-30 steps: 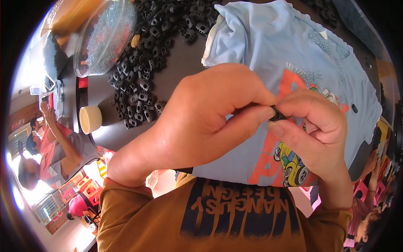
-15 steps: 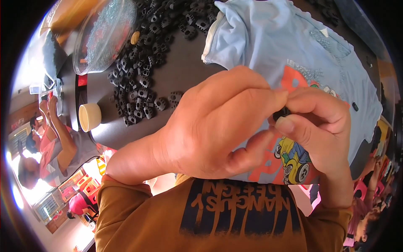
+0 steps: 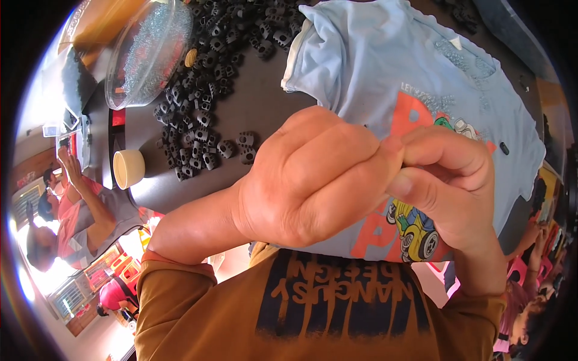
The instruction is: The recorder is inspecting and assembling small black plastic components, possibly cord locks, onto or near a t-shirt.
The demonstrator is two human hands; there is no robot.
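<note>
My two hands meet in front of my chest, fingertips pressed together. My left hand is curled into a loose fist, its thumb and forefinger pinched against the fingertips of my right hand. Both grips are closed at that one spot, but whatever sits between the fingers is hidden; I cannot tell what I hold there, if anything.

Just beyond and under my grip lies a light blue T-shirt, spread flat on the dark table. Its orange print and a cartoon car show below my right hand, close to my body. A small dark button-like piece rests on the shirt to the right of my right knuckles.

Further out from my left hand, on the table, is a loose heap of small black plastic parts, a few stragglers lying nearest my left wrist. Beyond the heap stands a clear glass bowl, tilted as the lens bends it, and a small yellowish disc lies among the parts beside it. A cream-coloured cap sits at the table's edge, to the left of my left forearm.

Nearest to me is my own brown shirt with its dark printed panel. Off to the left, another person sits with an arm raised.
</note>
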